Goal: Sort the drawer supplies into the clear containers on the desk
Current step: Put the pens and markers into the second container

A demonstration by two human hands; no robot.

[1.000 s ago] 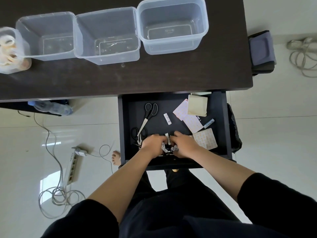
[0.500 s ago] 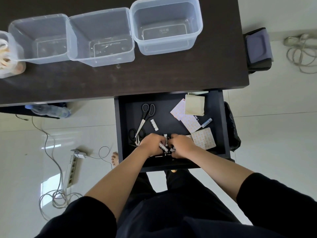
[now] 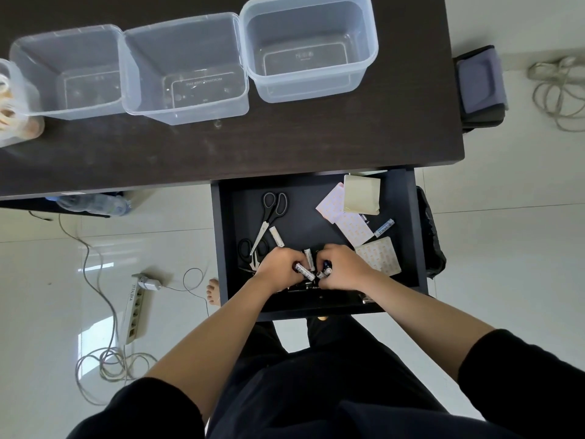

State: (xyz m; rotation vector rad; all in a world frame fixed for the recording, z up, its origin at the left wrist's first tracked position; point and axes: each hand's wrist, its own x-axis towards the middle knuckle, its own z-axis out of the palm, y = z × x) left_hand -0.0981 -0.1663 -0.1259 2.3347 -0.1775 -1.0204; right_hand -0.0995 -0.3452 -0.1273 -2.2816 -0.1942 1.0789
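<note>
Since the earlier frame: both hands have drawn closer at the near end of the drawer (image 3: 408, 236), and the loose battery (image 3: 276, 236) beside the scissors (image 3: 269, 217) lies nearer the left hand (image 3: 278, 267) than it did. Left hand: curled round a battery (image 3: 304, 271) whose end projects toward the right hand (image 3: 343, 270); grip closed on it. Right hand: fingers curled over a small cluster of batteries (image 3: 325, 272); grip closed, the count under the palm cannot be told. Between the two grips: one upright-lying battery (image 3: 308, 257), long axis running toward the counter (image 3: 285, 147), touching neither hand as far as can be seen. Loose battery by the scissors: just beyond the left hand, long axis slanting away and left; left hand is the nearer. Further battery (image 3: 383, 227): well apart, at the right wall, beside the sticker sheets (image 3: 378, 255) and notepad (image 3: 361, 194); right hand nearer. Destination: three clear containers (image 3: 310, 90) standing vacant in a row on the counter, beyond the drawer; a fourth container (image 3: 12, 103), at the left edge, holds tape rolls. Judgement: gathering of batteries under way; none yet sorted.
</note>
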